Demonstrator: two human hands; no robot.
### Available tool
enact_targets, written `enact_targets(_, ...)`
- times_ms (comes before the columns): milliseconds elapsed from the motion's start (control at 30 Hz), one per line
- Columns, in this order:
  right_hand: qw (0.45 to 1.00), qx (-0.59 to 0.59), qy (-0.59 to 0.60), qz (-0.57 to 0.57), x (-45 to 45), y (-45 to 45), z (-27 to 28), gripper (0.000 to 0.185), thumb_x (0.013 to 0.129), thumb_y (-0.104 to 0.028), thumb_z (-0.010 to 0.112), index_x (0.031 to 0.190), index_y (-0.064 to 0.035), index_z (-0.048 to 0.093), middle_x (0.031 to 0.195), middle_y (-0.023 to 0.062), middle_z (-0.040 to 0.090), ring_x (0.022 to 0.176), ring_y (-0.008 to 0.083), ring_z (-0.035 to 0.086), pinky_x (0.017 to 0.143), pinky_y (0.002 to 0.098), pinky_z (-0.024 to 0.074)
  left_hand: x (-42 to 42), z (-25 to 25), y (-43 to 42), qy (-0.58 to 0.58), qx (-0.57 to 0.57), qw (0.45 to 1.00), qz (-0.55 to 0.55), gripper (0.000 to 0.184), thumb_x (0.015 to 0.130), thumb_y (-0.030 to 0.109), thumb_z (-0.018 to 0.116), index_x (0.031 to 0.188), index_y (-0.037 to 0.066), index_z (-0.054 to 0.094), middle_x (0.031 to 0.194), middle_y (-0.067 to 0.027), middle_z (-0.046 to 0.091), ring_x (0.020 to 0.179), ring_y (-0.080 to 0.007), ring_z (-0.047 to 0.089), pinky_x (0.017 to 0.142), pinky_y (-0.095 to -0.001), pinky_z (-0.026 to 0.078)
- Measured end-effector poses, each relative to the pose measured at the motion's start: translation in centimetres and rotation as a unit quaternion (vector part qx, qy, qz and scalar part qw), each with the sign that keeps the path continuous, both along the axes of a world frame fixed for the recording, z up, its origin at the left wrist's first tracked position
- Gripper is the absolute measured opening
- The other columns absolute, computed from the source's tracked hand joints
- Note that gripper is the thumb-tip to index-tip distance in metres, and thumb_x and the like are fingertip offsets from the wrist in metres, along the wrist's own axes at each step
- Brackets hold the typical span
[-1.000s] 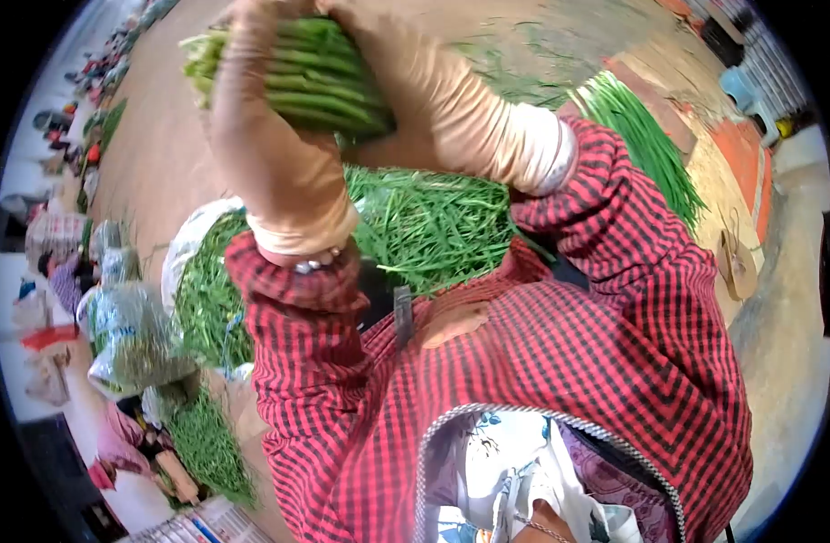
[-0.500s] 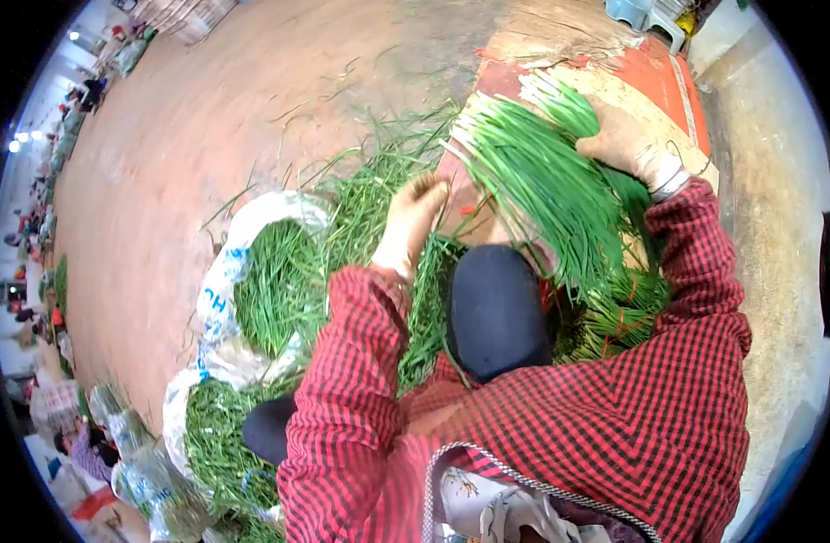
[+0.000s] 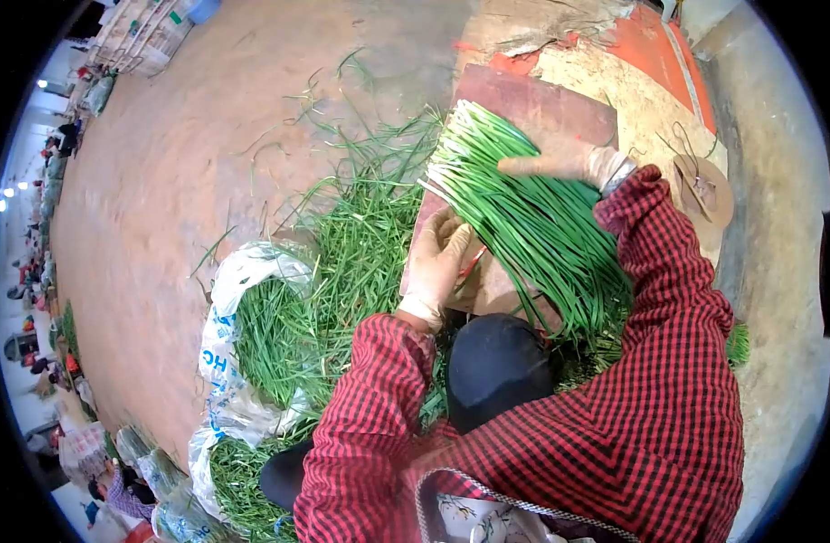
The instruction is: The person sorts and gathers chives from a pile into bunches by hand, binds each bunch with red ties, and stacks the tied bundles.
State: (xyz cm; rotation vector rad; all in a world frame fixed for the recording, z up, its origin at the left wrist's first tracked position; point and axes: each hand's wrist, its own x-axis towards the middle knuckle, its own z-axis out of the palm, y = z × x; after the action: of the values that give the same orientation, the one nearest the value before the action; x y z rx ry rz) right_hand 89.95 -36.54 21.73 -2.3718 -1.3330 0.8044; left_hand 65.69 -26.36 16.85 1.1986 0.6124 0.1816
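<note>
Two hands in pale gloves work at one bundle of long green stalks (image 3: 546,231), which lies at 2 o'clock on a reddish board (image 3: 559,101). Its white ends point toward 12 o'clock and its green tips toward 4 o'clock. The right hand (image 3: 564,163) lies palm down across the top of the stalks, fingers extended rather than closed. The left hand (image 3: 436,262), just above centre, is at the stalks' lower-left edge with its fingers curled and thumb near forefinger; whether they grip a stalk, I cannot tell. A small red strip (image 3: 472,262) shows just beside it.

Loose greens (image 3: 365,231) are heaped at 11 o'clock, spreading onto the brown floor (image 3: 152,226). A white bag (image 3: 223,348) with blue print, at 8 o'clock, holds more greens. One dark knee (image 3: 498,369) is at 5 o'clock, below the board. A sandal (image 3: 704,188) lies at 2 to 3 o'clock.
</note>
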Motion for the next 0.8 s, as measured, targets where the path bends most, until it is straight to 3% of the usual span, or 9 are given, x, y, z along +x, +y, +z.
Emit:
enact_targets(67, 0.991, 0.03, 0.127, -0.007, 1.1, -0.2, 0.3, 0.102, 0.077, -0.071, 0.058, 0.139, 0.0072, 0.036, 0.136, 0.0283, 0.046, 0.127, 0.0377, 0.045, 0.109, 0.039, 0.0325, 0.1, 0.3, 0.3, 0.041, -0.011, 0.999, 0.0, 0.061, 0.094, 0.023, 0.061, 0.139, -0.008, 0.033, 0.13, -0.0175, 0.053, 0.119, -0.0231, 0.052, 0.1, -0.0339, 0.042)
enact_targets(233, 0.998, 0.007, -0.044, -0.032, -3.0, -0.1, -1.9, 0.107, 0.076, -0.071, 0.059, 0.139, 0.0113, 0.032, 0.131, 0.0316, 0.049, 0.124, 0.038, 0.049, 0.103, 0.036, 0.0401, 0.8, -0.2, -1.3, -0.072, -0.061, 0.995, -0.025, 0.053, 0.094, 0.013, 0.055, 0.14, -0.004, 0.035, 0.128, -0.0154, 0.053, 0.114, -0.0221, 0.054, 0.097, -0.032, 0.044)
enact_targets(400, 0.991, 0.034, -0.093, -0.092, -8.1, -0.4, -0.9, 0.094, 0.074, -0.06, 0.068, 0.133, 0.0072, 0.039, 0.123, 0.0283, 0.054, 0.116, 0.0396, 0.053, 0.1, 0.0423, 0.0403, -0.3, -0.7, -1.2, -0.029, -0.084, 0.996, -0.029, 0.049, 0.087, -0.001, 0.049, 0.135, -0.002, 0.04, 0.127, -0.0111, 0.054, 0.112, -0.02, 0.054, 0.097, -0.0313, 0.044)
enact_targets(500, 0.993, 0.083, -0.035, -0.081, -7.1, -0.6, -1.3, 0.085, 0.081, -0.057, 0.064, 0.134, 0.0059, 0.041, 0.126, 0.0262, 0.053, 0.121, 0.0368, 0.05, 0.103, 0.0408, 0.0377, -1.5, -0.3, -1.0, 0.014, -0.007, 1.0, -0.016, 0.042, 0.088, 0.005, 0.055, 0.128, -0.002, 0.047, 0.124, -0.0104, 0.056, 0.108, -0.0165, 0.056, 0.092, -0.0307, 0.046)
enact_targets(567, 0.98, 0.139, 0.042, -0.137, -7.0, -1.0, -1.4, 0.082, 0.084, -0.055, 0.062, 0.134, 0.0057, 0.04, 0.127, 0.025, 0.053, 0.122, 0.035, 0.049, 0.104, 0.0397, 0.0368, -2.4, 0.9, -0.9, 0.167, 0.261, 0.941, -0.137, 0.037, 0.084, 0.019, 0.067, 0.116, 0.004, 0.056, 0.114, -0.0098, 0.06, 0.1, -0.0192, 0.06, 0.082, -0.0342, 0.05)
enact_targets(600, 0.955, 0.196, 0.119, -0.188, -6.8, -1.3, -1.7, 0.079, 0.086, -0.054, 0.06, 0.135, 0.0055, 0.04, 0.127, 0.0237, 0.053, 0.124, 0.0333, 0.048, 0.105, 0.0386, 0.0359, -2.6, 0.8, -1.2, 0.162, 0.262, 0.941, -0.142, 0.037, 0.084, 0.019, 0.067, 0.116, 0.004, 0.056, 0.114, -0.0098, 0.06, 0.1, -0.0192, 0.06, 0.082, -0.0342, 0.05)
enact_targets(667, 0.923, 0.233, 0.092, -0.292, -4.8, -2.1, -3.6, 0.08, 0.087, -0.059, 0.057, 0.13, 0.007, 0.043, 0.119, 0.0189, 0.058, 0.107, 0.0287, 0.058, 0.094, 0.0386, 0.0441, -3.0, -0.4, -2.0, 0.139, 0.562, 0.796, -0.175, 0.037, 0.077, 0.035, 0.074, 0.1, 0.009, 0.061, 0.097, -0.0092, 0.062, 0.086, -0.0257, 0.062, 0.071, -0.0399, 0.051)
enact_targets(733, 0.721, 0.374, 0.232, -0.536, -3.3, -3.5, -5.2, 0.071, 0.087, -0.056, 0.058, 0.123, 0.0052, 0.054, 0.115, 0.0181, 0.061, 0.104, 0.0265, 0.06, 0.091, 0.0393, 0.0467, -3.1, -2.0, -2.0, 0.098, 0.597, 0.782, -0.15, 0.034, 0.075, 0.04, 0.072, 0.09, 0.012, 0.062, 0.086, -0.0097, 0.06, 0.079, -0.0309, 0.061, 0.067, -0.0433, 0.05)
enact_targets(800, 0.762, 0.273, 0.202, -0.551, -0.4, -5.5, -8.3, 0.064, 0.085, -0.053, 0.061, 0.115, 0.0038, 0.059, 0.111, 0.019, 0.064, 0.102, 0.0277, 0.063, 0.089, 0.0394, 0.0479, -3.0, -3.0, -1.7, 0.099, 0.574, 0.797, -0.157, 0.028, 0.076, 0.037, 0.072, 0.086, 0.012, 0.063, 0.085, -0.0095, 0.061, 0.078, -0.0291, 0.062, 0.067, -0.0426, 0.05)
